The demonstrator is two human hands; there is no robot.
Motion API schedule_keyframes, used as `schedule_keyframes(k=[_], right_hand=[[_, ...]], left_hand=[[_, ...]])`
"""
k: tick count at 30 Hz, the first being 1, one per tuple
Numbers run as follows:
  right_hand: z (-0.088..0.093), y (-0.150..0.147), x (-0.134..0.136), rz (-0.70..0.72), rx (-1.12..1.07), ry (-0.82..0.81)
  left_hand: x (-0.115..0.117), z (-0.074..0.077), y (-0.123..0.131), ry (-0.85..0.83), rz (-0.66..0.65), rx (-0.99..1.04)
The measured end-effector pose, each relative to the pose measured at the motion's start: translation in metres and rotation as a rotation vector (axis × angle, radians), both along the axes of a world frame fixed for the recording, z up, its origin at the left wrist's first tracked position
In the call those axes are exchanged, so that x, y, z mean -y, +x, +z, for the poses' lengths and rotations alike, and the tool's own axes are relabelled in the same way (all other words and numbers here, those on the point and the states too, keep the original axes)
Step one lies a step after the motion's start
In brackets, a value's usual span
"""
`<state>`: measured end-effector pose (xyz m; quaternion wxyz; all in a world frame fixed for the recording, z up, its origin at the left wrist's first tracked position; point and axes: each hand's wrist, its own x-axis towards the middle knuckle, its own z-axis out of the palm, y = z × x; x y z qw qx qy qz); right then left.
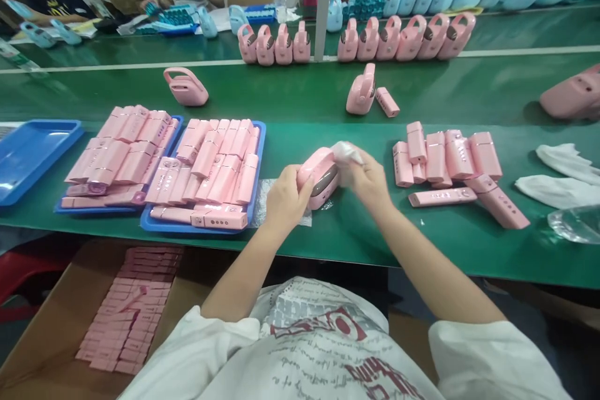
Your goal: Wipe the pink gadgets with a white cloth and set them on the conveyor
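My left hand [289, 195] is wrapped round the side of a pink handled device [323, 190] with a dark oval window. A white cloth [345, 153] is pinched in my right hand [370, 178], against the device's upper right side. Part of the cloth is smeared by motion. Clear bubble wrap [262, 203] lies on the green table under and beside the device. To the left stand two blue trays, the nearer tray [262, 144] heaped with pink rectangular pieces [220, 175]. Several more pink pieces [435, 156] lie loose to the right.
Behind my hands stand pink devices [360, 90] and a row of them [407, 37] along a divider. White gloves [557, 190] and a clear bottle [576, 225] lie at the right. A cardboard box [51, 325] of pink pieces is below left. People work across the table.
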<state>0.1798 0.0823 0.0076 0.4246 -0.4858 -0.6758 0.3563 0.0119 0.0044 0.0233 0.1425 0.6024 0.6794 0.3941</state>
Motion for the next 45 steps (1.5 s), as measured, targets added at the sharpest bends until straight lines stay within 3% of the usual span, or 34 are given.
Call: schedule_keyframes(k=[4, 7, 11, 15, 19, 21, 23, 28, 32, 38, 45], right_hand=[[-0.019, -0.027, 0.043, 0.2, 0.172, 0.262], [-0.026, -0.028, 0.045, 0.371, 0.232, 0.387], [-0.03, -0.021, 0.036, 0.229, 0.204, 0.357], [-0.036, -0.019, 0.039, 0.403, 0.25, 0.432], [-0.043, -0.018, 0.041, 0.258, 0.135, 0.444], [-0.044, -0.018, 0.041, 0.32, 0.134, 0.477], [-0.043, -0.019, 0.041, 0.39, 0.16, 0.457], [-0.031, -0.017, 0.025, 0.137, -0.034, 0.045], [-0.031, -0.014, 0.012, 0.107, -0.196, -0.131], [-0.034, -0.007, 0.012, 0.191, -0.074, 0.036], [0.003, 0.0, -0.002, 0.453, 0.172, 0.21]], left_hand=[[-0.008, -0.016, -0.001, 0.124, -0.087, 0.221], [-0.014, -0.022, -0.005, 0.122, -0.135, 0.355], [-0.013, -0.022, -0.005, 0.063, -0.12, 0.347], [-0.013, -0.022, -0.005, 0.069, -0.125, 0.355], [-0.018, -0.021, -0.008, 0.072, -0.101, 0.359], [-0.021, -0.021, -0.009, 0.083, -0.074, 0.372], [-0.024, -0.021, -0.011, 0.103, -0.045, 0.381], [-0.027, -0.029, -0.015, 0.16, -0.029, 0.509], [-0.031, -0.038, -0.014, 0.129, -0.026, 0.648], [-0.028, -0.038, -0.008, 0.078, -0.077, 0.669], [-0.02, -0.04, -0.005, 0.249, -0.289, 0.522]])
